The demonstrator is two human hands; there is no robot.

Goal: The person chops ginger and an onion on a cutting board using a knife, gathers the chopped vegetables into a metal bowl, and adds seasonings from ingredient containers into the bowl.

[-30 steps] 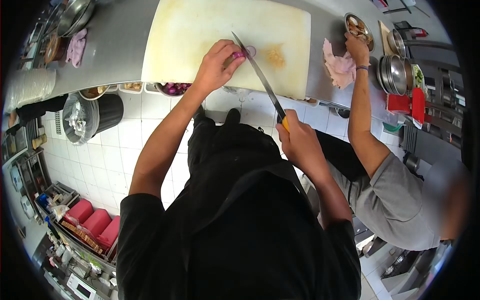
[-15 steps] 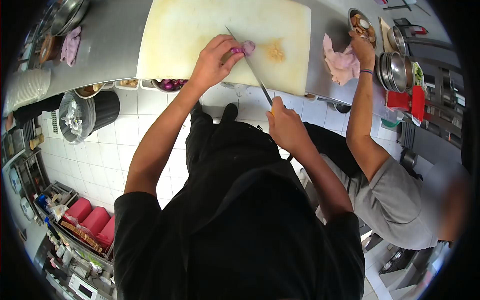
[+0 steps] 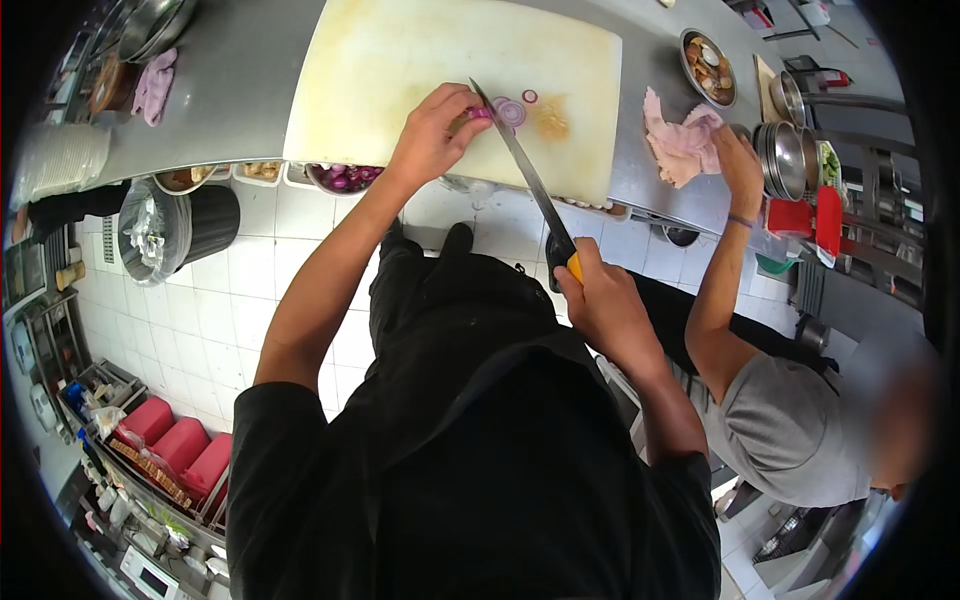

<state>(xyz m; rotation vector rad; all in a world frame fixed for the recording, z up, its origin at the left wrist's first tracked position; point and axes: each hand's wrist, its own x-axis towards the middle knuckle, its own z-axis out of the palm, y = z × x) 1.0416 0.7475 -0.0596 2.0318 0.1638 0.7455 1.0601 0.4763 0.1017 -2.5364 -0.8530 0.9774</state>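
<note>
Left hand [image 3: 432, 138] closed on red onion [image 3: 479, 112]; knife [image 3: 527, 170] gripped by right hand [image 3: 610, 308].
Onion slices [image 3: 511, 114] left beside knife on white cutting board [image 3: 400, 60].

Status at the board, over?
Left hand holds purple onion. Right hand grips knife. Cut rings beside it. Co-worker's hand by pink cloth, clear of knife.

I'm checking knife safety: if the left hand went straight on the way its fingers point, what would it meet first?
The left hand would probably meet the long steel knife blade first, beyond the purple onion piece it holds; depth is unclear.
</note>
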